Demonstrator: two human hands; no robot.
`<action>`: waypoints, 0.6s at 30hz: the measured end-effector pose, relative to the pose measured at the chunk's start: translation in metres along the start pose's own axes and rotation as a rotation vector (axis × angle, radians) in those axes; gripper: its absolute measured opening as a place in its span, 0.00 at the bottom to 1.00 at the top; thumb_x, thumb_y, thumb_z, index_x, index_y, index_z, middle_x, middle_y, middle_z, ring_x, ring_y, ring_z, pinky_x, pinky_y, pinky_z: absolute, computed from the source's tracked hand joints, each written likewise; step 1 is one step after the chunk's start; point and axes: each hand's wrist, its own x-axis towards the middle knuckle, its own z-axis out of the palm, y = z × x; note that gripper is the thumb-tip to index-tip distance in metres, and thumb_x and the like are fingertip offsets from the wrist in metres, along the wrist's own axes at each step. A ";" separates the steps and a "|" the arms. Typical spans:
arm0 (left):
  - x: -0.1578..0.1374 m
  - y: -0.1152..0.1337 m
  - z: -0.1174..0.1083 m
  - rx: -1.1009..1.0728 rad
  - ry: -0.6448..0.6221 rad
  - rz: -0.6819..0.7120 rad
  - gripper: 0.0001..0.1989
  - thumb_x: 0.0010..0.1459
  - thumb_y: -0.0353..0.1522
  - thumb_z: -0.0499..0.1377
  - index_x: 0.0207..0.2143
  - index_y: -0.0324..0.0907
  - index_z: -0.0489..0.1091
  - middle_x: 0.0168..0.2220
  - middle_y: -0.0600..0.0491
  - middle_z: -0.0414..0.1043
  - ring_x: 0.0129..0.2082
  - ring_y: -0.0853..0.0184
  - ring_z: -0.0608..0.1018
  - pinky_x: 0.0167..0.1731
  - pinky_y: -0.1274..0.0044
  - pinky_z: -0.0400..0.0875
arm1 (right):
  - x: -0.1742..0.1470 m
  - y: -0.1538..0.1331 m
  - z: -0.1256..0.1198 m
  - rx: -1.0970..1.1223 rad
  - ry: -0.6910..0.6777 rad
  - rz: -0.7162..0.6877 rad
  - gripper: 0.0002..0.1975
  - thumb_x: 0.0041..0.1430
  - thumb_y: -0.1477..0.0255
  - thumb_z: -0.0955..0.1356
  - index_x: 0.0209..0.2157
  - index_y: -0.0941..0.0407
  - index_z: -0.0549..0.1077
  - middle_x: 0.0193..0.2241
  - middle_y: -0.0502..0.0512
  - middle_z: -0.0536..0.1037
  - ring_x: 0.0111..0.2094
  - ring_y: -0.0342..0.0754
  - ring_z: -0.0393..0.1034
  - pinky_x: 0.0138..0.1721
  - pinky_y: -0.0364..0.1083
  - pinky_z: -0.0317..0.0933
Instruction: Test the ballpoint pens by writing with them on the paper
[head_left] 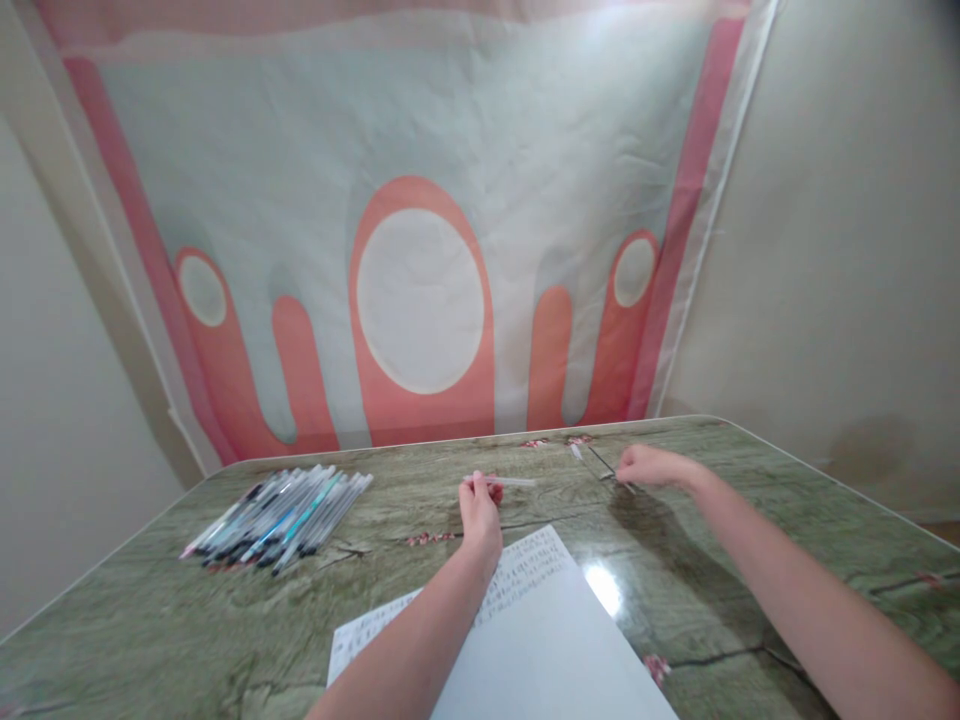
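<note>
Near the middle of the table my left hand [481,505] is closed around a pale, see-through pen barrel [519,482], whose end sticks out to the right. My right hand [646,467] is farther right, low over the table, with its fingers curled together. Whatever they grip is too small to make out. Just left of those fingers are a thin dark stick [600,458], like a pen refill, and a small whitish piece [576,452]. Below my left hand lies a notebook [555,640] with handwritten lines, partly covered by my left forearm.
A pile of pens [281,515], mostly clear with dark ends and a few blue ones, lies on the left of the table [187,640]. The tabletop has a wood-and-blossom print. Behind it hangs a pink and white cloth [420,300] against the wall.
</note>
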 end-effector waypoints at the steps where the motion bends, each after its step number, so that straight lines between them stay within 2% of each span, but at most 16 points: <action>1: 0.000 0.000 0.000 0.002 -0.005 -0.002 0.09 0.56 0.37 0.52 0.29 0.40 0.60 0.27 0.56 0.67 0.23 0.76 0.70 0.28 0.81 0.65 | 0.002 0.003 0.001 -0.006 0.028 0.035 0.10 0.40 0.69 0.64 0.13 0.60 0.67 0.10 0.44 0.55 0.15 0.37 0.49 0.18 0.40 0.42; 8: -0.001 0.001 0.000 0.007 -0.017 -0.016 0.10 0.54 0.39 0.54 0.29 0.41 0.60 0.28 0.55 0.68 0.24 0.76 0.70 0.29 0.81 0.65 | 0.008 0.001 0.020 -0.008 0.123 0.161 0.12 0.41 0.68 0.65 0.11 0.59 0.65 0.09 0.46 0.56 0.14 0.40 0.53 0.18 0.41 0.44; 13: -0.001 0.001 0.001 0.021 -0.032 -0.008 0.11 0.53 0.40 0.54 0.29 0.40 0.60 0.27 0.56 0.67 0.24 0.76 0.69 0.29 0.81 0.65 | 0.009 -0.009 0.029 -0.023 0.130 0.146 0.11 0.42 0.69 0.64 0.12 0.59 0.67 0.10 0.48 0.59 0.14 0.40 0.56 0.18 0.41 0.45; 18: -0.001 0.000 0.001 0.042 -0.037 -0.009 0.11 0.53 0.40 0.54 0.29 0.40 0.61 0.27 0.55 0.67 0.23 0.76 0.69 0.29 0.81 0.64 | 0.014 -0.013 0.037 -0.047 0.148 0.107 0.12 0.41 0.69 0.64 0.11 0.59 0.65 0.11 0.48 0.59 0.15 0.40 0.54 0.18 0.41 0.44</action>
